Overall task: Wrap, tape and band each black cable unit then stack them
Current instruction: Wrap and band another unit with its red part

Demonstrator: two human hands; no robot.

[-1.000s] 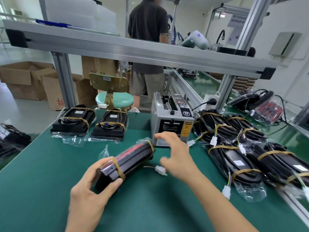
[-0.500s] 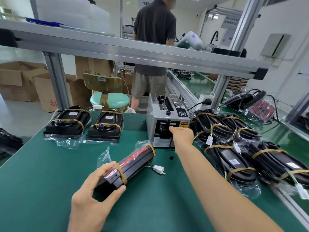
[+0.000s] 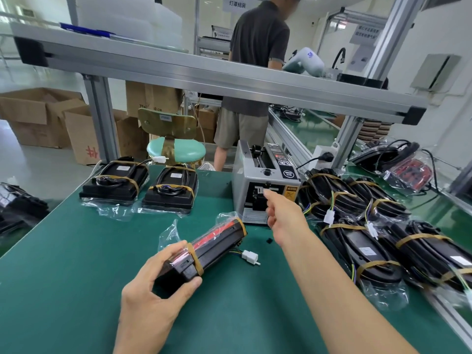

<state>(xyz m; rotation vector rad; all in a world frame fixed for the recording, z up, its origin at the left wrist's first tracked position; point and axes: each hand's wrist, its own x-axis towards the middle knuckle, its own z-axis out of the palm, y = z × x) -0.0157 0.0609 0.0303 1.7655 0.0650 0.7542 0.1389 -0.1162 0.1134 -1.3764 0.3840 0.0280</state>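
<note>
Black cable unit (image 3: 204, 254), bagged in clear plastic with a red face showing and tan rubber bands near each end, lies tilted on the green surface (image 3: 63, 264) at about 6 o'clock, its near end lifted in the left hand (image 3: 150, 302). That hand grips the end, thumb on one side and fingers curled over the other. A white connector (image 3: 250, 257) on short coloured wires trails from the unit toward 3 o'clock and rests on the surface.

Right hand (image 3: 281, 213) reaches out toward 12 o'clock, fingertips at the front slot of the grey tape dispenser (image 3: 265, 185); they appear to pinch a strip of tape (image 3: 263, 191) there (the strip is small and pale, so I cannot be sure). A tiny black piece (image 3: 269, 240) lies on the surface under the wrist.

Toward 3 o'clock, a pile of banded units (image 3: 370, 238) with coiled black cables lies side by side, some overlapping. Toward 10 and 11 o'clock, two finished units (image 3: 115, 182) sit flat next to each other, just apart, near the far edge.

Beyond the surface stand a mint-green stool (image 3: 176, 152), cardboard boxes (image 3: 38, 116) on the floor, and a person (image 3: 255, 72) in a dark shirt facing away.
</note>
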